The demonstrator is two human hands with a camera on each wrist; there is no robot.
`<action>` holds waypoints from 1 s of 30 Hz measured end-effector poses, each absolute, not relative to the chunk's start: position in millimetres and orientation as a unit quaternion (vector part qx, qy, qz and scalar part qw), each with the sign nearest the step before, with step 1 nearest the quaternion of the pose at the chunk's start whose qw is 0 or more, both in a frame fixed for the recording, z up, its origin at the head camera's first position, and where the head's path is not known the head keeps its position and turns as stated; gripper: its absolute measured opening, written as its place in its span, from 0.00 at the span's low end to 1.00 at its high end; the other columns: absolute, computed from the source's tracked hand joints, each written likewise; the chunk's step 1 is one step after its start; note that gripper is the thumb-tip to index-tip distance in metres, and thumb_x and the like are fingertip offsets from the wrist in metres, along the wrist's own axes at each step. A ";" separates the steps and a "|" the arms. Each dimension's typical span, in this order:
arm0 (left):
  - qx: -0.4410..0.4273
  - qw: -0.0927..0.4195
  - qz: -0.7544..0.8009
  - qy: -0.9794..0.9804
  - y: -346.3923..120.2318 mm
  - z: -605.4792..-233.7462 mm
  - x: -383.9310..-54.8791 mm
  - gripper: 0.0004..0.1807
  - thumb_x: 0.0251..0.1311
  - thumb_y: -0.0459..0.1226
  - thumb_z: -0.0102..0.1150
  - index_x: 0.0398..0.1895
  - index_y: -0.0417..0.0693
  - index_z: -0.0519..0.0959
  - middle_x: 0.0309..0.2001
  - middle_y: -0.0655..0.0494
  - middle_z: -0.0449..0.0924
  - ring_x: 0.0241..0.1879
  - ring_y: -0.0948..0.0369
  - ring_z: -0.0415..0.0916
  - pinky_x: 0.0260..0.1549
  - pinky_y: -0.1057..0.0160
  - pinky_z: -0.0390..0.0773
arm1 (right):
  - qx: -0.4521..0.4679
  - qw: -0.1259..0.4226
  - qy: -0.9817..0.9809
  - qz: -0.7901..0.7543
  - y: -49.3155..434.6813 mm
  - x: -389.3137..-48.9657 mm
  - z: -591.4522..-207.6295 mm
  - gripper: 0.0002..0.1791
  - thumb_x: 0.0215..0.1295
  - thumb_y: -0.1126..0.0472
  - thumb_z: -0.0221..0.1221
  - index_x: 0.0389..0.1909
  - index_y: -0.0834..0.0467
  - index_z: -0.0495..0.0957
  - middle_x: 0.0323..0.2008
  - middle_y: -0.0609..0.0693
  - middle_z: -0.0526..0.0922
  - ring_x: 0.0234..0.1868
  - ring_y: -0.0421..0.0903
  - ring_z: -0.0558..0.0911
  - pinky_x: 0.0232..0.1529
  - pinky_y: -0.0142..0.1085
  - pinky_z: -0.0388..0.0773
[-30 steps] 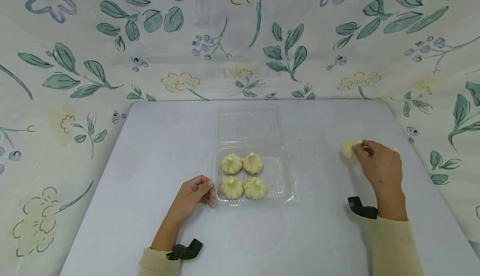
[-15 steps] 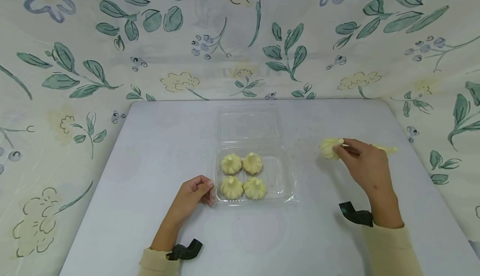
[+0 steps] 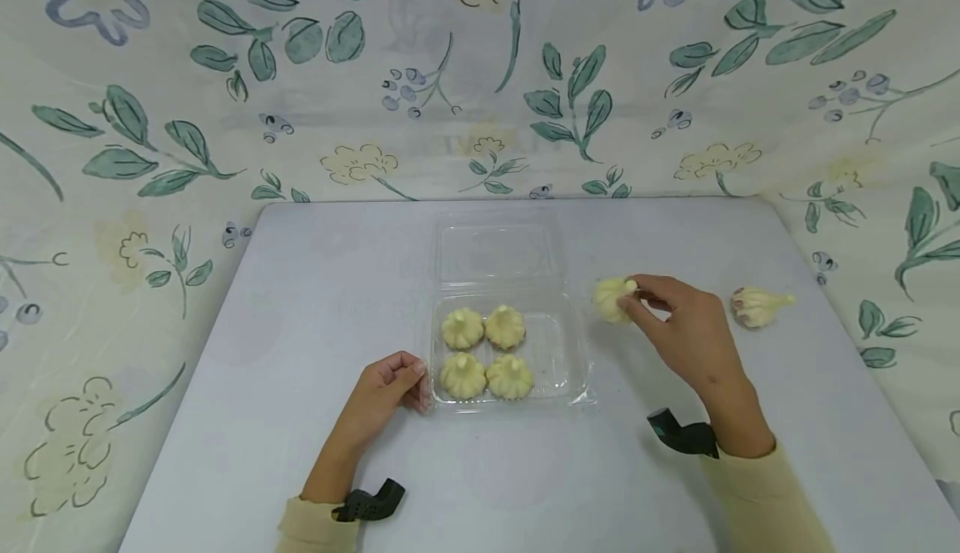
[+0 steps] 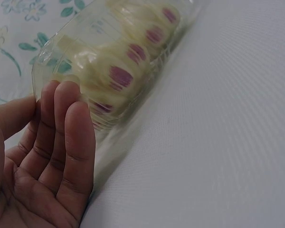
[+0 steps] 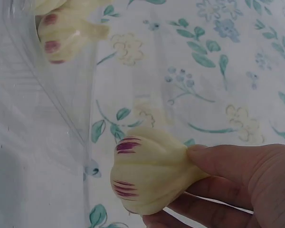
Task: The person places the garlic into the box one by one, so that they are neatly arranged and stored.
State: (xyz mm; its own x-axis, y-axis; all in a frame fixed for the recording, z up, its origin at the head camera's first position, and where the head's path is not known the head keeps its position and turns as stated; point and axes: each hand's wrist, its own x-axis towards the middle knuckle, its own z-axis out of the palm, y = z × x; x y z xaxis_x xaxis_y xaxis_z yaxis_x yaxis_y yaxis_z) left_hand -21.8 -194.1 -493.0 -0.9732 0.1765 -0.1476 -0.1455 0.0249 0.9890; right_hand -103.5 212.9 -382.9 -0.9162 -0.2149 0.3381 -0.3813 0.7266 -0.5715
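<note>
My right hand [image 3: 693, 332] pinches a pale garlic bulb [image 3: 611, 299] by its stem, just right of the container. In the right wrist view, thumb and fingers hold the neck of this bulb [image 5: 149, 173], whose base has purple streaks. A clear plastic clamshell container [image 3: 558, 361] lies with its lid [image 3: 498, 248] folded back. Several garlic bulbs [image 3: 462, 329] sit stem up in two rows on its left side. My left hand [image 3: 390, 386] holds the container's left front edge, thumb at the rim and fingers along the outer wall [image 4: 59, 64].
Another garlic bulb [image 3: 759, 308] lies on its side on the white table [image 3: 300, 286], right of my right hand. A floral cloth [image 3: 465, 77] hangs behind the table and along both sides. Each wrist wears a black camera mount [image 3: 684, 434].
My right hand has carried the garlic bulb leftward from the table's right side toward the container, uncovering the other bulb there. My left hand has stayed at the container's edge.
</note>
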 end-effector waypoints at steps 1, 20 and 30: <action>0.012 0.115 0.698 0.706 -193.9 -493.0 -21.8 0.16 0.80 0.38 0.54 0.42 0.28 0.76 0.28 0.51 0.83 0.27 0.59 0.82 0.31 0.62 0.85 | 0.170 0.126 -0.919 0.334 209.8 -103.9 -383.8 0.16 0.68 0.62 0.71 0.54 0.63 0.86 0.49 0.58 0.88 0.46 0.56 0.88 0.46 0.54 0.85; 0.018 0.113 0.697 0.708 -194.3 -492.3 -22.1 0.16 0.80 0.38 0.54 0.43 0.29 0.76 0.28 0.51 0.82 0.27 0.59 0.82 0.31 0.62 0.85 | 0.263 0.031 -0.927 0.265 147.6 -107.2 -404.3 0.19 0.68 0.59 0.71 0.56 0.62 0.85 0.55 0.56 0.87 0.57 0.56 0.84 0.57 0.53 0.81; 0.013 0.112 0.693 0.712 -194.6 -492.6 -22.1 0.15 0.80 0.38 0.54 0.42 0.29 0.76 0.28 0.50 0.82 0.27 0.59 0.82 0.31 0.61 0.85 | 0.283 0.010 -0.937 0.203 132.9 -110.6 -417.0 0.17 0.68 0.62 0.71 0.54 0.64 0.83 0.54 0.57 0.86 0.56 0.56 0.84 0.55 0.49 0.83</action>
